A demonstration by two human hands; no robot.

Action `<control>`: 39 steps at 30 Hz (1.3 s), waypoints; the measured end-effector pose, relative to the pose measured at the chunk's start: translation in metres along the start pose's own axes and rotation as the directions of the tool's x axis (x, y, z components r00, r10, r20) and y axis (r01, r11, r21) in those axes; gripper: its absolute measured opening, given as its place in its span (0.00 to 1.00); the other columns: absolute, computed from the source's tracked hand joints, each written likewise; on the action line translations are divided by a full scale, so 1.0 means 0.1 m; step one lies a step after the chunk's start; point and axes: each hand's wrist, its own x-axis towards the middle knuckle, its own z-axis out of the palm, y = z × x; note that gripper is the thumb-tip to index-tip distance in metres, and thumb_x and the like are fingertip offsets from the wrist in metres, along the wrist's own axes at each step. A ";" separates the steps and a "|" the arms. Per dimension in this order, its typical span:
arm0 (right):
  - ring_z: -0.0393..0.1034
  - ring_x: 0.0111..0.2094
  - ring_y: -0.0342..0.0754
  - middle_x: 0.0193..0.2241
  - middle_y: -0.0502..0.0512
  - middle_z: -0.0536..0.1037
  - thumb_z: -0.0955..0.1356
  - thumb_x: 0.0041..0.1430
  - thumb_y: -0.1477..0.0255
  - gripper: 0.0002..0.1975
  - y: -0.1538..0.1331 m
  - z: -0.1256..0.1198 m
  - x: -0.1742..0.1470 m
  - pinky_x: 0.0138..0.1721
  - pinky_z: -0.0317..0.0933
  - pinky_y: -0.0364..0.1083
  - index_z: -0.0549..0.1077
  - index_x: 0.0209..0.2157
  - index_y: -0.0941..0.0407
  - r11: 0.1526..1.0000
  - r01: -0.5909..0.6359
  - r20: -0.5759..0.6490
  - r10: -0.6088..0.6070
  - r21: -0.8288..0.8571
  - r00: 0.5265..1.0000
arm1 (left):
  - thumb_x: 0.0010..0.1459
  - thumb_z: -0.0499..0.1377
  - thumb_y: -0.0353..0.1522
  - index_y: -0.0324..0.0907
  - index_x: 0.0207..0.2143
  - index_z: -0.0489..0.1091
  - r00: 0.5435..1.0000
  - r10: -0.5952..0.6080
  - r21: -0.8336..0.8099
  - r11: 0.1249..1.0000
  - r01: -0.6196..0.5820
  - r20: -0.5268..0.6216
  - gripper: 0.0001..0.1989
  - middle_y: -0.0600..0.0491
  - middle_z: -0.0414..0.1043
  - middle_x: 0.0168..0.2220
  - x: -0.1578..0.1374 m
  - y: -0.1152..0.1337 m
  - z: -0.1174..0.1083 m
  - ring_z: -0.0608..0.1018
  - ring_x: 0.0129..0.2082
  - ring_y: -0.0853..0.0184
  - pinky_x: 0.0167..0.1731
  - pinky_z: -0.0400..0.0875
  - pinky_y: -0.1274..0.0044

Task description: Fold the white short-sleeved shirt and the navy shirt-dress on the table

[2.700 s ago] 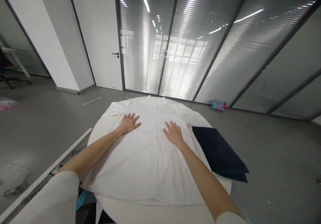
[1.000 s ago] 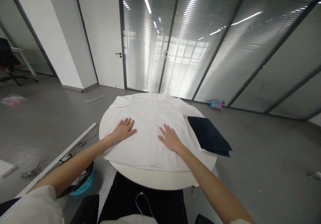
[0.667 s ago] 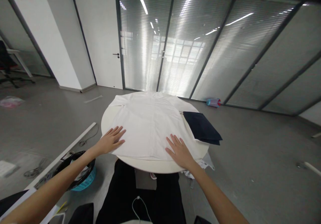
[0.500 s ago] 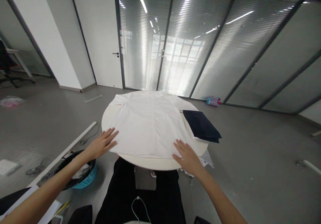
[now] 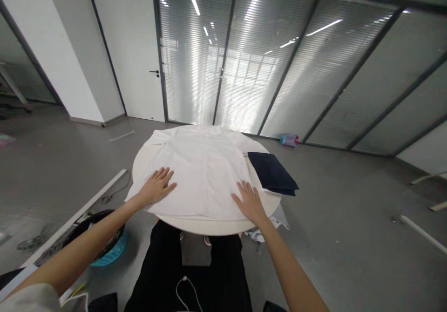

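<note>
A white short-sleeved shirt [image 5: 195,177] lies spread over a round white table [image 5: 206,228], its collar at the far edge and its hem towards me. My left hand [image 5: 158,187] rests flat on the shirt's lower left part, fingers outstretched. On the lower right side, my right hand [image 5: 249,202] lies flat with its fingers spread, touching the cloth near its side edge. To the right of the shirt, a folded dark navy cloth [image 5: 272,172] reaches past the table's edge.
A blue basket [image 5: 113,251] with a black liner stands on the floor at the left, beside a long white bar [image 5: 84,209]. White cloth [image 5: 279,220] shows below the table's right side. A striped blue and pink bin [image 5: 289,140] lies by the glass wall.
Both hands have slid a little farther up the shirt, away from me. My left hand has also moved inward from the shirt's left edge. The view has shifted slightly.
</note>
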 end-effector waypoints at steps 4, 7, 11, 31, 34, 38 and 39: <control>0.58 0.64 0.59 0.62 0.66 0.67 0.56 0.69 0.52 0.31 0.00 -0.15 0.14 0.65 0.44 0.58 0.68 0.61 0.59 1.000 0.001 -0.054 0.000 0.024 0.999 | 0.65 0.45 0.54 0.40 0.65 0.62 0.999 0.048 -0.004 0.999 -0.048 0.022 0.36 0.43 0.58 0.67 0.10 -0.12 -0.12 0.60 0.67 0.50 0.64 0.56 0.61; 0.68 0.55 0.54 0.54 0.63 0.75 0.57 0.70 0.56 0.25 0.05 -0.26 0.58 0.61 0.53 0.50 0.74 0.52 0.58 0.996 0.060 -0.068 -0.056 0.072 0.996 | 0.66 0.42 0.53 0.44 0.62 0.66 0.997 0.072 -0.083 0.994 -0.072 -0.005 0.33 0.47 0.68 0.61 0.54 -0.17 -0.32 0.72 0.59 0.57 0.59 0.65 0.67; 0.56 0.65 0.53 0.64 0.63 0.64 0.59 0.70 0.59 0.27 0.10 -0.28 1.43 0.65 0.47 0.47 0.66 0.62 0.59 0.989 0.128 -0.079 -0.123 0.070 0.989 | 0.68 0.43 0.48 0.42 0.61 0.66 0.986 0.058 -0.029 0.998 -0.063 -0.157 0.29 0.45 0.65 0.63 1.45 -0.30 -0.38 0.66 0.64 0.56 0.64 0.59 0.65; 0.50 0.67 0.58 0.67 0.66 0.56 0.53 0.71 0.54 0.32 0.32 -0.07 3.25 0.64 0.45 0.53 0.59 0.67 0.57 0.987 -0.158 -0.059 0.160 0.041 0.985 | 0.66 0.44 0.53 0.47 0.69 0.54 0.987 -0.161 -0.036 0.986 0.160 -0.011 0.34 0.45 0.47 0.71 3.28 -0.48 0.47 0.46 0.70 0.42 0.63 0.36 0.45; 0.39 0.70 0.60 0.71 0.64 0.46 0.52 0.69 0.50 0.35 0.33 0.07 3.42 0.66 0.37 0.57 0.55 0.69 0.54 0.981 -0.192 0.056 0.191 0.016 0.980 | 0.62 0.42 0.59 0.49 0.69 0.53 0.968 -0.244 -0.042 0.968 0.246 0.052 0.40 0.43 0.46 0.71 3.35 -0.53 0.53 0.46 0.69 0.33 0.58 0.36 0.37; 0.37 0.71 0.60 0.71 0.65 0.44 0.50 0.68 0.47 0.39 0.32 0.17 3.58 0.67 0.33 0.60 0.53 0.70 0.57 0.976 -0.220 0.061 0.220 -0.008 0.974 | 0.60 0.41 0.60 0.51 0.70 0.50 0.955 -0.281 -0.037 0.958 0.286 0.098 0.42 0.45 0.42 0.72 3.39 -0.62 0.53 0.45 0.69 0.35 0.59 0.33 0.38; 0.37 0.71 0.60 0.71 0.65 0.44 0.50 0.67 0.47 0.40 0.32 0.17 3.60 0.66 0.32 0.62 0.53 0.70 0.58 0.972 -0.235 0.054 0.235 -0.010 0.971 | 0.60 0.41 0.60 0.51 0.70 0.50 0.955 -0.280 -0.037 0.958 0.285 0.099 0.42 0.45 0.43 0.72 3.40 -0.64 0.53 0.45 0.69 0.35 0.59 0.33 0.38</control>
